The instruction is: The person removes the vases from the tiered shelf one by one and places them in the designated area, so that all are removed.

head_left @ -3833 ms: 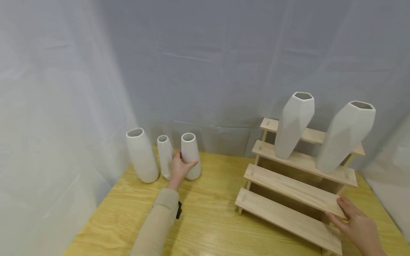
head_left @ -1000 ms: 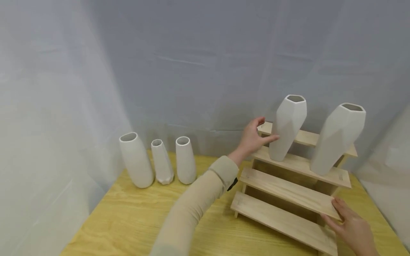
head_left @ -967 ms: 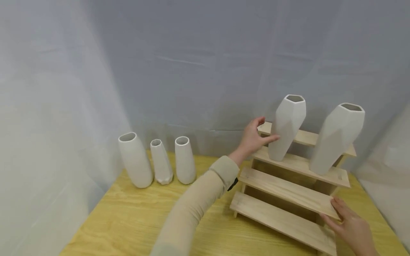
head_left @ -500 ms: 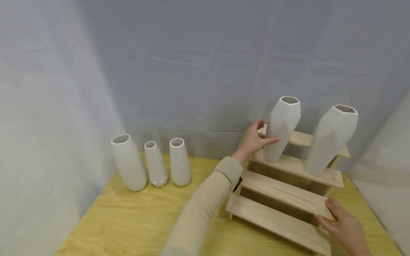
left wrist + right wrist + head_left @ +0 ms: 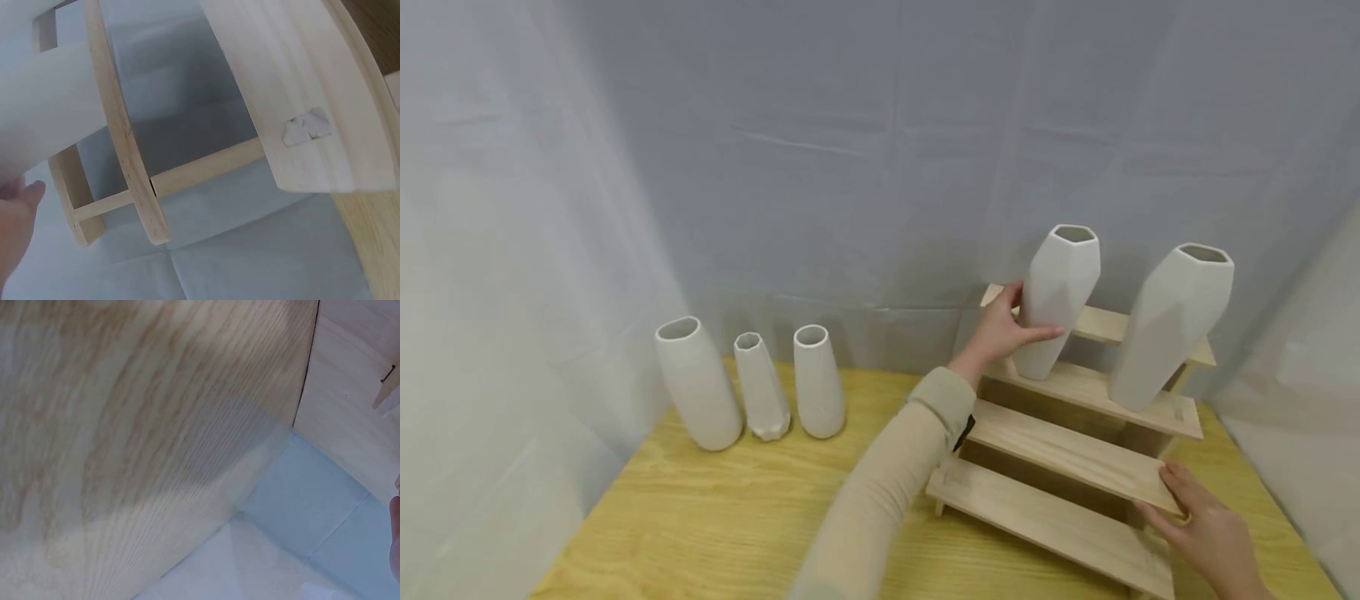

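Note:
Two tall white faceted vases stand on a shelf of the stepped wooden stand point(image 5: 1067, 454). My left hand point(image 5: 1000, 332) holds the left faceted vase point(image 5: 1060, 279), thumb across its front and fingertips behind its left side. In the left wrist view, that hand point(image 5: 15, 219) shows at the left edge against the white vase point(image 5: 50, 106). The right faceted vase point(image 5: 1172, 325) stands apart from it. With my right hand point(image 5: 1213, 529) I grip the right end of a lower shelf, thumb below the board and fingers at its end. Only part of the right hand point(image 5: 395, 540) shows in the right wrist view.
On the left of the yellow wooden table point(image 5: 722, 517) stand three white vases: a wide smooth one point(image 5: 700, 387), a slim one with a scalloped rim point(image 5: 762, 387) and a smooth tapered one point(image 5: 818, 383). Pale sheeting point(image 5: 820, 167) hangs behind and at both sides.
My left hand has left the small vases on the table, moved right to the stand, and closed on the left faceted vase. The right hand keeps its grip; the whole view has shifted slightly.

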